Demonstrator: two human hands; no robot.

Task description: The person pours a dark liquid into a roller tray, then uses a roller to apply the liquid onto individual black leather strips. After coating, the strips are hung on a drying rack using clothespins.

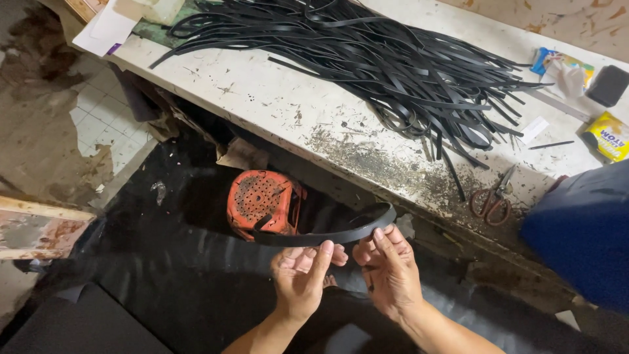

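Note:
My left hand (303, 275) and my right hand (388, 265) together hold one flat black strip (327, 235), bent into a curve in front of me, below the table edge. The left thumb presses on the strip's middle; the right fingers pinch it near its curled right end. On the white worktable (275, 98) above lies a big heap of several similar black strips (393, 59).
An orange perforated stool (262, 202) stands on black sheeting under the table. Scissors with brown handles (493, 196) lie near the table's front edge. A yellow packet (609, 136), a black pad (608, 85) and a blue cloth-covered shape (583, 229) sit at the right.

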